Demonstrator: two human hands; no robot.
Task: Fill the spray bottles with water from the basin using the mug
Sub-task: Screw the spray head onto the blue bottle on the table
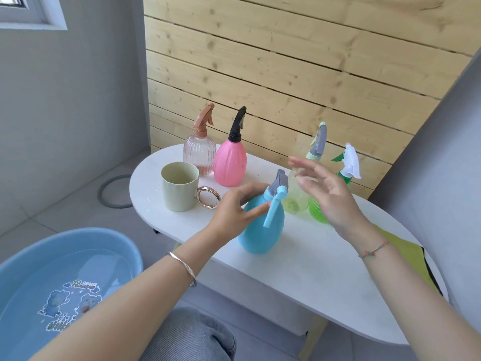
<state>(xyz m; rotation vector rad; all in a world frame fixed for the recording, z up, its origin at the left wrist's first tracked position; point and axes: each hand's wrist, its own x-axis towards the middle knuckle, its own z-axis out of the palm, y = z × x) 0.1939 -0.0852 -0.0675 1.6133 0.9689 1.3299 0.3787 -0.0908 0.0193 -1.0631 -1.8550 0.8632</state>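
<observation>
Underneath, carrying everything but the water: white oval table [299, 269], set within easy reach. Off its near left corner, down on the floor: blue basin [109, 246], holding water, placed low and close, probably for easy dipping. Near the table's middle, closest to the front edge: blue spray bottle [263, 230], upright, spray head on, likely pulled forward as the one to open first. Along the far edge at left: pink spray bottle [230, 162] and ribbed clear bottle [199, 152], side by side, both capped. Towards the far edge at right: yellow-green bottle [296, 196] and green bottle [318, 209], close together, partly hidden. At the left end: mug [179, 188], upright, no water visible inside, ring handle turned towards the hands. Left hand [234, 212] wrapped round the blue spray bottle's neck, fingers [256, 207] curled just under the head, seemingly steadying for unscrewing. Right hand [330, 194] hovering above, blurred, fingers spread wide, holding nothing.
</observation>
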